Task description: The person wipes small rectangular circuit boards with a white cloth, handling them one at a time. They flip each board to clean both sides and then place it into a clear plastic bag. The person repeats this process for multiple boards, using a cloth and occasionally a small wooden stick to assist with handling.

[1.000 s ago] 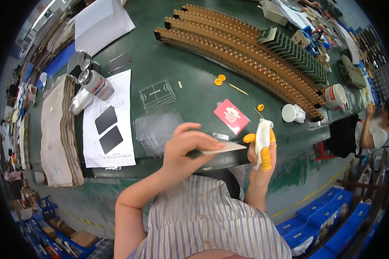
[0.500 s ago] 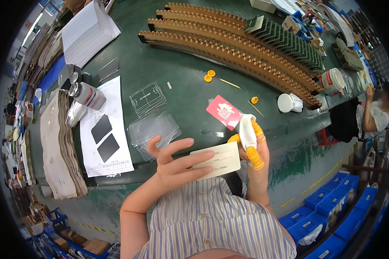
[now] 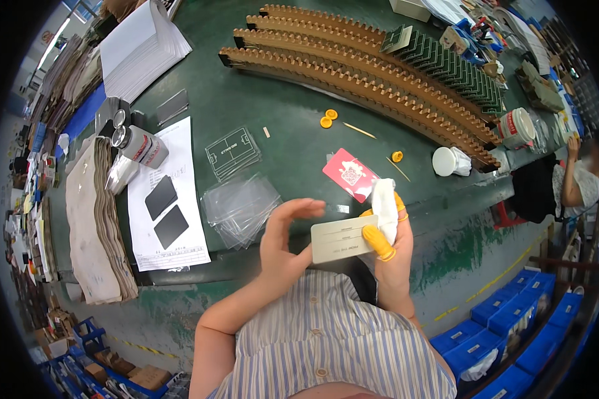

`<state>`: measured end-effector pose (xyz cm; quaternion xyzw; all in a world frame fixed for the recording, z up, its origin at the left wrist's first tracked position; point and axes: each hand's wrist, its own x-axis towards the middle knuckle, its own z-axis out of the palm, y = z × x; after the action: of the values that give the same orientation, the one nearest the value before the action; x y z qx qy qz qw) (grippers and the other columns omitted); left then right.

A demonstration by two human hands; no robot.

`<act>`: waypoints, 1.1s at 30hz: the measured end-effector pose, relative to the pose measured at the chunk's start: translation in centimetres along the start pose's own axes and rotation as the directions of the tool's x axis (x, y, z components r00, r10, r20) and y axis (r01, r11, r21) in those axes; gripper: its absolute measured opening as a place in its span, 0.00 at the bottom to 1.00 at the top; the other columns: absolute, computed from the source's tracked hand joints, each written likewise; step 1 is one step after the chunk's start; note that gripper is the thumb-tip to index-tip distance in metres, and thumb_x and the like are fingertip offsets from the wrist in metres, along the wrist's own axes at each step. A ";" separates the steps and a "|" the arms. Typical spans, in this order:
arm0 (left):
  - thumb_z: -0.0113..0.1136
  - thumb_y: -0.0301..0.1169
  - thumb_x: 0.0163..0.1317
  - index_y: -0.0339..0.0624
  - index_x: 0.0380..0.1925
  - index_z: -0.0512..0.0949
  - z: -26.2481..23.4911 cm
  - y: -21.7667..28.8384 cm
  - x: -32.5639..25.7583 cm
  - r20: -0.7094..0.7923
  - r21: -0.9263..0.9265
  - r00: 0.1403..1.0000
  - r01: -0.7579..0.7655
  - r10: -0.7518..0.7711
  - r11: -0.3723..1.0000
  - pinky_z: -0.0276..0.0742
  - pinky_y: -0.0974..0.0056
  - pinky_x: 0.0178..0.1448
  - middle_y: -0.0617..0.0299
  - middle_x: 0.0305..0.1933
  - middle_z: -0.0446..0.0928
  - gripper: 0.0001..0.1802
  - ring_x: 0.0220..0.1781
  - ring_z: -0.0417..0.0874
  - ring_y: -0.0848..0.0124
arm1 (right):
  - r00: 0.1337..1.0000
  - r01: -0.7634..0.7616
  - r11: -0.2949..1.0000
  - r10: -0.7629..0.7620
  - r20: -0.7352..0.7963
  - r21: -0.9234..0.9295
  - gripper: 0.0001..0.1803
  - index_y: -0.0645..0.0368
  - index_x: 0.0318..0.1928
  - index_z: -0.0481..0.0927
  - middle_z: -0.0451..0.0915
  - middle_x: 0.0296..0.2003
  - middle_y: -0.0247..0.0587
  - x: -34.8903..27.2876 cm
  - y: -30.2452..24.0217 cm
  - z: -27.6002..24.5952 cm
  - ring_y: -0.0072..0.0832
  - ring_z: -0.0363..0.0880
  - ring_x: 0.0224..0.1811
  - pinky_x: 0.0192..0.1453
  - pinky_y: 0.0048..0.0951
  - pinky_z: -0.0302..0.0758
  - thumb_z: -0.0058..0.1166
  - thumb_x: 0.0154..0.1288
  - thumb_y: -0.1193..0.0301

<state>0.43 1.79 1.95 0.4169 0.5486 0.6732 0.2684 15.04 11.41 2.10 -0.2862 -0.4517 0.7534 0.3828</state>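
Note:
A cream card [image 3: 339, 241] with printed lines is pinched by my right hand [image 3: 391, 249], which wears yellow finger cots. The same hand has a folded white cloth [image 3: 383, 203] in its fingers, above the card. My left hand [image 3: 285, 243] is open at the card's left edge, its fingers stretched out and somewhat blurred; whether the thumb touches the card I cannot tell. Just beyond the cloth lies a red card [image 3: 349, 174] with a white print. Clear plastic sheets [image 3: 239, 205] and a stack of clear printed cards [image 3: 231, 153] lie beyond my left hand.
Long slotted wooden racks [image 3: 353, 80] cross the far side of the green table [image 3: 279, 100], with green cards [image 3: 446, 66] at the right end. Loose finger cots [image 3: 327, 122], toothpicks [image 3: 359, 130], a white-lidded jar [image 3: 443, 161] and black cards [image 3: 171, 227] lie around. A co-worker [image 3: 576, 173] sits at right.
My left hand's fingers have come off the card's face and moved to its left edge. My right thumb now presses on the card, and the card has shifted slightly right.

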 end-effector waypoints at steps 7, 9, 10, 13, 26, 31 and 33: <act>0.59 0.19 0.57 0.33 0.56 0.64 2.8 0.9 -2.0 0.087 -0.383 0.945 0.324 -0.315 0.865 0.67 0.66 0.60 0.56 0.54 0.73 0.26 0.56 0.73 0.71 | 0.992 0.058 0.998 -0.055 -0.112 0.027 0.34 0.59 0.64 0.55 0.73 0.42 0.35 0.0 0.2 0.5 0.20 0.73 0.45 0.51 0.23 0.70 0.56 0.61 0.74; 0.59 0.21 0.58 0.33 0.52 0.68 3.0 1.3 -1.7 0.035 -0.477 0.878 0.434 -0.477 0.764 0.71 0.68 0.56 0.57 0.49 0.76 0.22 0.52 0.77 0.72 | 0.987 0.079 0.997 -0.078 -0.138 0.001 0.35 0.59 0.65 0.54 0.73 0.42 0.35 -0.3 0.5 0.8 0.20 0.73 0.45 0.50 0.23 0.71 0.56 0.61 0.74; 0.60 0.23 0.58 0.34 0.44 0.73 3.2 1.4 -1.2 -0.055 -0.480 0.847 0.441 -0.528 0.758 0.74 0.71 0.49 0.59 0.41 0.79 0.13 0.44 0.80 0.75 | 0.989 0.087 0.996 -0.091 -0.118 -0.034 0.35 0.58 0.65 0.54 0.73 0.42 0.35 -0.5 0.7 0.9 0.19 0.73 0.43 0.47 0.21 0.71 0.56 0.61 0.73; 0.60 0.23 0.58 0.35 0.39 0.73 2.5 1.4 0.0 -0.039 -0.529 0.833 0.451 -0.552 0.719 0.75 0.72 0.46 0.60 0.39 0.80 0.09 0.41 0.80 0.76 | 0.990 0.114 0.992 -0.119 -0.078 -0.062 0.33 0.58 0.65 0.54 0.73 0.42 0.37 -1.3 1.3 0.8 0.15 0.70 0.36 0.37 0.16 0.67 0.54 0.63 0.69; 0.63 0.27 0.56 0.35 0.37 0.76 -0.1 3.2 1.4 0.295 -0.180 0.761 0.638 -0.578 0.749 0.76 0.74 0.41 0.62 0.35 0.81 0.10 0.35 0.81 0.79 | 0.817 0.553 0.567 -0.514 0.262 -0.611 0.09 0.60 0.39 0.80 0.75 0.41 0.44 0.2 -1.3 -3.1 0.31 0.73 0.39 0.43 0.26 0.69 0.56 0.55 0.78; 0.63 0.27 0.55 0.35 0.35 0.76 -0.2 3.4 1.3 0.324 -0.125 0.757 0.629 -0.567 0.767 0.75 0.75 0.39 0.63 0.33 0.80 0.10 0.34 0.80 0.80 | 0.745 0.650 0.334 -0.456 0.487 -0.683 0.12 0.53 0.37 0.82 0.75 0.42 0.41 1.4 -2.7 -2.3 0.37 0.69 0.40 0.45 0.34 0.65 0.55 0.49 0.75; 0.63 0.27 0.55 0.35 0.34 0.75 -0.2 3.4 1.1 0.322 -0.094 0.753 0.628 -0.573 0.772 0.74 0.75 0.39 0.63 0.32 0.80 0.09 0.34 0.80 0.80 | 0.692 0.706 0.223 -0.422 0.586 -0.673 0.13 0.51 0.36 0.83 0.75 0.43 0.40 1.9 -2.9 -1.9 0.37 0.68 0.42 0.48 0.36 0.63 0.55 0.47 0.75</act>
<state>-0.04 1.75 5.47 0.2782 0.5415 0.5364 0.5845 16.43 14.72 3.78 -0.1418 -0.8860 0.2515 0.3629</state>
